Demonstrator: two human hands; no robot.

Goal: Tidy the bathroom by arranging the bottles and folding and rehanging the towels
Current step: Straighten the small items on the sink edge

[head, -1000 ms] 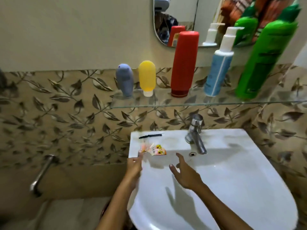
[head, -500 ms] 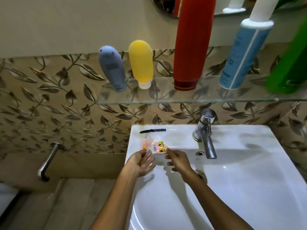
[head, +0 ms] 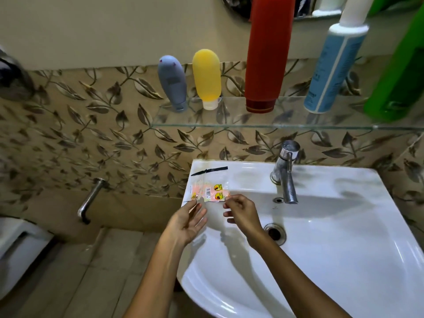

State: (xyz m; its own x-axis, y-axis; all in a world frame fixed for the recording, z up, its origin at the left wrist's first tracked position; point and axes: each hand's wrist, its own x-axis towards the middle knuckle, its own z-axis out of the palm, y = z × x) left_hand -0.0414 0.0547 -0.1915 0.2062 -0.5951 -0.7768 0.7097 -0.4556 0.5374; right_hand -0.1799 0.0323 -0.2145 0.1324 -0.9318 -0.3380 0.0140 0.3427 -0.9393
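Note:
Several bottles stand in a row on the glass shelf [head: 252, 126]: a grey-blue tube [head: 172, 83], a yellow tube [head: 207, 76], a tall red bottle [head: 268, 53], a blue pump bottle [head: 332, 65] and a green bottle [head: 399, 79]. Below them, a small clear packet [head: 210, 191] with pink and yellow print lies on the sink's left rim. My right hand [head: 241, 214] pinches the packet's right lower corner. My left hand [head: 187, 222] is palm up with spread fingers, its fingertips touching the packet's left lower corner. No towel shows except in the mirror's edge.
A thin black strip [head: 210, 171] lies on the rim behind the packet. The white sink [head: 344, 237] has a chrome tap [head: 286, 175] and a drain [head: 275, 232]. A wall spout [head: 90, 200] juts out at the left, above a white fixture [head: 13, 244].
Both hands moved forward from over the basin to the packet, and my right fingers closed on its corner. My view dropped and came closer to the sink.

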